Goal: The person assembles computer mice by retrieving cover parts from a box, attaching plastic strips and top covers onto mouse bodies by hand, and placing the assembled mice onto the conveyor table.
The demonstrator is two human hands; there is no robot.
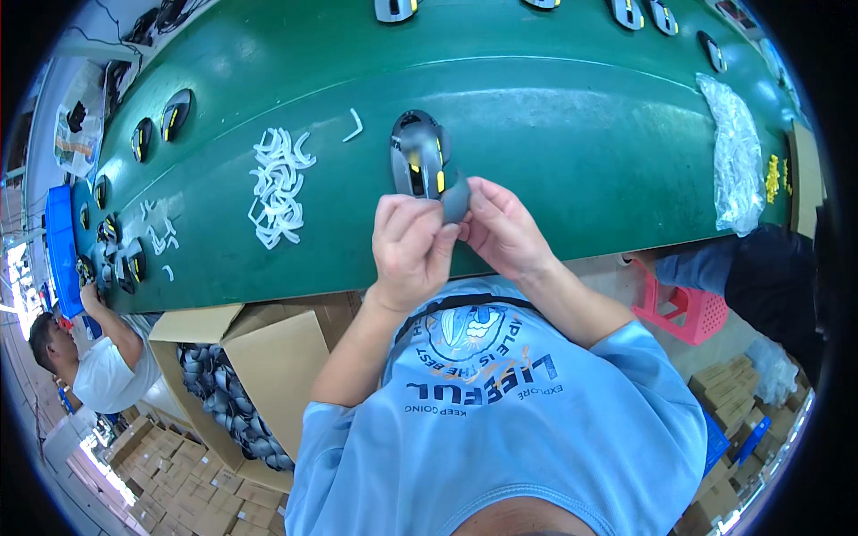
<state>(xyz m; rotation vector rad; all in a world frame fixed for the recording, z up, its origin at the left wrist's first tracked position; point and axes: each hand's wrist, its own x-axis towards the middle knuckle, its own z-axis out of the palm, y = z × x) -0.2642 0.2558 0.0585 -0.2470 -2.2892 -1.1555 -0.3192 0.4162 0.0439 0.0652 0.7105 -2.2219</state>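
Both hands (505, 230) hold a curved grey piece (457, 200) beside a dark device (413, 143). White strips (279, 189) lie heaped on the green worktop (590, 152)

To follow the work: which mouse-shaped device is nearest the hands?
The device just beyond the left hand, beside the held grey piece; the others lie toward the far edge or left end of the table.

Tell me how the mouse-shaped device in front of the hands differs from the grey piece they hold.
The mouse-shaped device lies on the green table; the grey piece is held between the left hand and right hand. The device looks larger than the grey piece. The device shows yellow parts on black and grey; the grey piece looks plain. Both are curved.
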